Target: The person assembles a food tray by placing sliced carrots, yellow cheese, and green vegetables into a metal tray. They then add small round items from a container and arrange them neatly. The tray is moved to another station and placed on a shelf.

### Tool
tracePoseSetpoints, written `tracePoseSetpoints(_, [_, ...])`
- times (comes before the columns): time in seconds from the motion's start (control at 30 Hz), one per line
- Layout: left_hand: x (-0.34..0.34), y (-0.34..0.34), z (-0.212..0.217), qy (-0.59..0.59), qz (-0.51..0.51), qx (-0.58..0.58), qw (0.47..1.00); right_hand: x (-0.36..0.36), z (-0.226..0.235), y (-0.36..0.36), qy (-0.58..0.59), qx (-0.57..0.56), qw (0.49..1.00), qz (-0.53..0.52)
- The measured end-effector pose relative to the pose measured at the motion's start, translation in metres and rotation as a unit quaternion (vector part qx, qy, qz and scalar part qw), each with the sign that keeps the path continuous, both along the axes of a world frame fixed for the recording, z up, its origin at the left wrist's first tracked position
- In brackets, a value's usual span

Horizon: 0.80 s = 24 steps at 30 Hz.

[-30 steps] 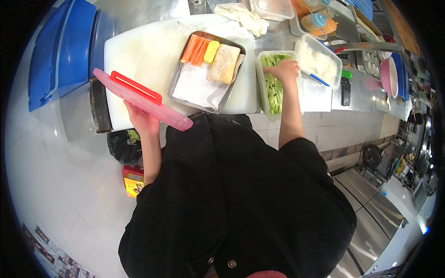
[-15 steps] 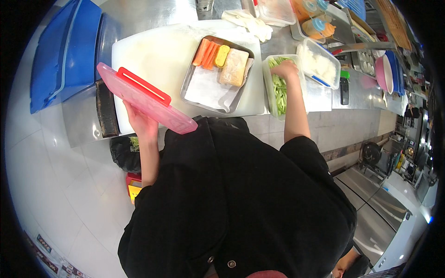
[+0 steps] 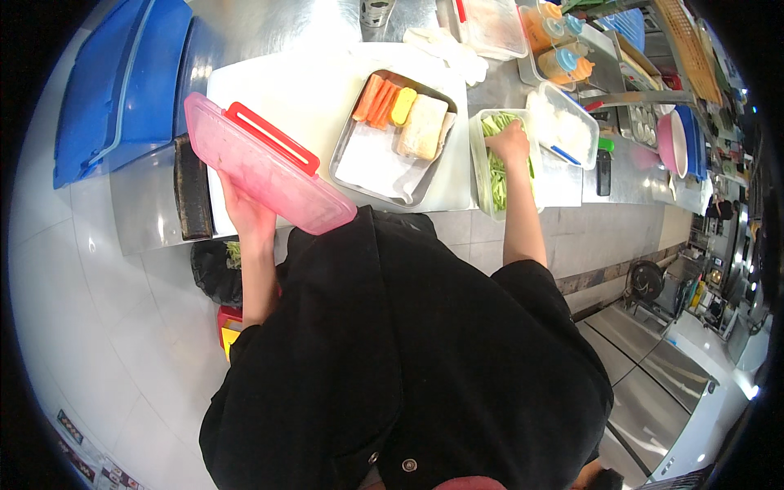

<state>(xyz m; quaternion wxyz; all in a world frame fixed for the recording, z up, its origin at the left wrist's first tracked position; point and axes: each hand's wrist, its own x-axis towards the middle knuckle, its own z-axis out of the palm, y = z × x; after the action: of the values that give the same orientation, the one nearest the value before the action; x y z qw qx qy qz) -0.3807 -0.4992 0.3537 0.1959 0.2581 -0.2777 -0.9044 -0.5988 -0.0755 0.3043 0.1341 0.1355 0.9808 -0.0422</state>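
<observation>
My left hand point(image 3: 247, 214) grips a translucent pink lid point(image 3: 265, 167) with a red clip from beneath, tilted over the left front of the white cutting board point(image 3: 269, 86). To the right, my right hand point(image 3: 510, 143) reaches into a clear plastic container point(image 3: 479, 180) of green vegetable strips point(image 3: 498, 184), which look like cucumber. Its fingers are bent down among the strips, and the fingertips are partly hidden. Between my hands a metal tray point(image 3: 371, 190) holds orange sticks point(image 3: 377, 102), a yellow piece point(image 3: 403, 106) and a pale wrapped block point(image 3: 423, 126) on white paper.
Blue bins point(image 3: 147, 73) stand at the left. Beside the greens is a container of white food point(image 3: 563, 122). Behind lie a white cloth point(image 3: 445, 53), a lidded box point(image 3: 490, 28) and squeeze bottles point(image 3: 559, 65). The counter's front edge runs close to my body.
The view has shifted slightly, so the counter things appear a little lower and farther right. The pink lid shows more of its face. My right hand stays in the greens.
</observation>
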Motion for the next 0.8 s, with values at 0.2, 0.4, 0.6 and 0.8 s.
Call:
tracePoseSetpoints(0.2, [-0.001,-0.002,-0.008,-0.009,0.012,0.017,1.000,-0.001,0.017,0.040,0.041,-0.111,0.992,-0.039])
tracePoseSetpoints(0.4, [0.004,-0.008,-0.009,-0.010,0.017,0.043,0.999,0.014,0.019,0.069,0.141,-0.403,0.892,-0.149])
tracePoseSetpoints(0.6, [0.001,-0.014,-0.006,-0.006,0.009,-0.005,1.000,0.020,0.053,0.080,0.242,-0.494,0.802,-0.234])
tracePoseSetpoints(0.8, [-0.001,-0.030,-0.009,-0.015,0.007,-0.001,1.000,0.053,0.087,0.034,0.242,-0.650,0.678,-0.242])
